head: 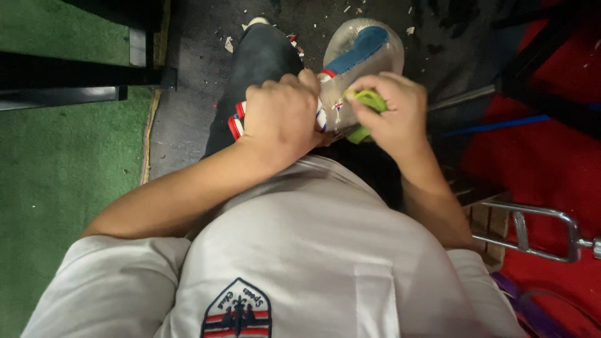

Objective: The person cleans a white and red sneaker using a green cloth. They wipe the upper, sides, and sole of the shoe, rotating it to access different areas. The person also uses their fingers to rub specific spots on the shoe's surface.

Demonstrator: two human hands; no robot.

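A shoe [358, 53] with a pale translucent sole, a blue sole patch and red, white and blue trim lies sole-up on my lap. My left hand [282, 116] is closed over the shoe's heel end and holds it down on my dark-trousered knee. My right hand [391, 112] grips a small green-handled tool [365, 100] pressed against the side of the shoe. The tool's tip is hidden by my fingers.
Green turf mat [56, 163] at left with a black metal frame [75, 81]. Dark floor [200, 56] ahead, strewn with small scraps. Red mat [538, 163] at right with a metal bar frame [538, 231] and a dark stand.
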